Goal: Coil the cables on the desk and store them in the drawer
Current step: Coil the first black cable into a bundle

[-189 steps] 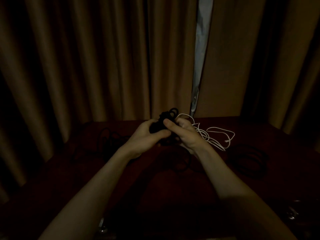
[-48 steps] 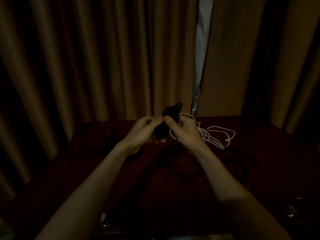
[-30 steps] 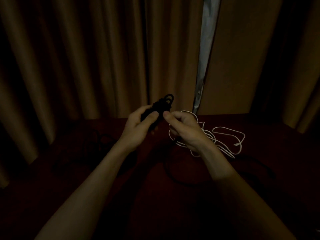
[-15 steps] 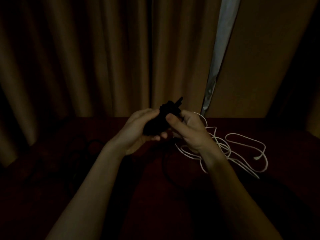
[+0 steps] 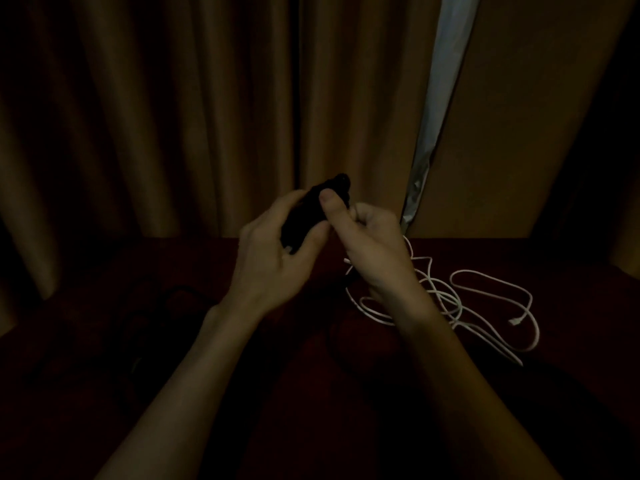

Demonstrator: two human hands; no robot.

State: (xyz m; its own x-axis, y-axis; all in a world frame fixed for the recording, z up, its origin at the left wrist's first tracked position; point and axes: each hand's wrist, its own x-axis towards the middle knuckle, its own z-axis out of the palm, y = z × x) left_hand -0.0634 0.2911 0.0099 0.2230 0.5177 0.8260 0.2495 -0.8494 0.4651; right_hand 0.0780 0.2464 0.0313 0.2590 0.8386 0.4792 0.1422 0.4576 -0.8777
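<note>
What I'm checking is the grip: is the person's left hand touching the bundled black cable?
Touching. The head view shows the left hand curling its fingers and thumb round the bundled black cable, with no gap.

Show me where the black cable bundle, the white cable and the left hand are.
black cable bundle (image 5: 298, 223): head view, its dark middle.
white cable (image 5: 446, 301): head view, its tangled middle loops.
left hand (image 5: 270, 268): head view, the back of the hand.

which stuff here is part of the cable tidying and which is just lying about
Job: black cable bundle gripped by left hand and right hand; loose white cable on the desk; dim dark cable, desk's left.
Lying about: curtains; pale gap between them.
</note>
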